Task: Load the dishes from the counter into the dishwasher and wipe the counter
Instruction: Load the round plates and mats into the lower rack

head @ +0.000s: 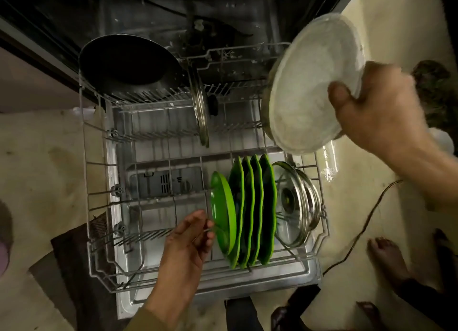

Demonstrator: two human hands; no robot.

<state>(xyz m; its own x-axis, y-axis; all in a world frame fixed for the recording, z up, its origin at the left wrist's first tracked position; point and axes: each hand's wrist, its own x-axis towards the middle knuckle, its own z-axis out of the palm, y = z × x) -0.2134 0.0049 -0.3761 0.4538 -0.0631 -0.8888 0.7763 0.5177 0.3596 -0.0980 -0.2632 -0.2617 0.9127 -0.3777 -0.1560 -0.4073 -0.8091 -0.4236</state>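
Observation:
The dishwasher's lower wire rack (99, 182) is pulled out over the open door. Several green plates (250, 214) stand on edge in its front right part. My left hand (190, 239) touches the leftmost green plate (221, 214), which tilts left; fingers curl at its lower rim. My right hand (376, 107) grips a white round dish (312, 82), held tilted above the rack's right side. A glass lid (295, 204) stands right of the green plates. Another glass lid (200, 112) stands upright mid-rack, and a black pan (128, 63) leans at the back left.
Pale floor lies on both sides of the open door. A dark cable (366, 221) runs across the floor on the right, near a bare foot (386, 256). A dark mat (71, 261) lies at the rack's left front corner.

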